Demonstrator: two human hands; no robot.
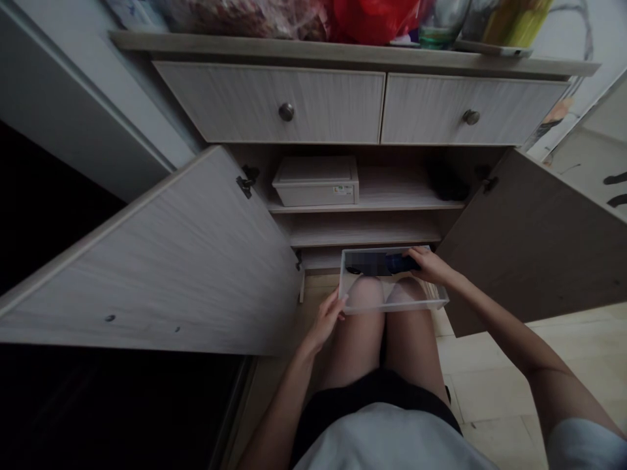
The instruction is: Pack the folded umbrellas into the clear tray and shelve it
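A clear plastic box [392, 305], shallow and open on top, sits over my knees in front of the cupboard. My left hand [329, 314] grips its left front corner, thumb on the rim. At the back of the box lies a dark blue, long item [399, 263]; part of it is blurred, so I cannot make out its kind. My right hand [427, 264] reaches over the right rim with fingers closed on the right end of this item. Its fingertips are partly hidden.
Two open cupboard doors, left [186, 261] and right [543, 241], flank me. On the upper shelf stand a lidded white box [316, 183] and a dark item [447, 181]. Two knobbed drawers [269, 101] are shut above. Bags [375, 19] and a glass [441, 26] crowd the countertop.
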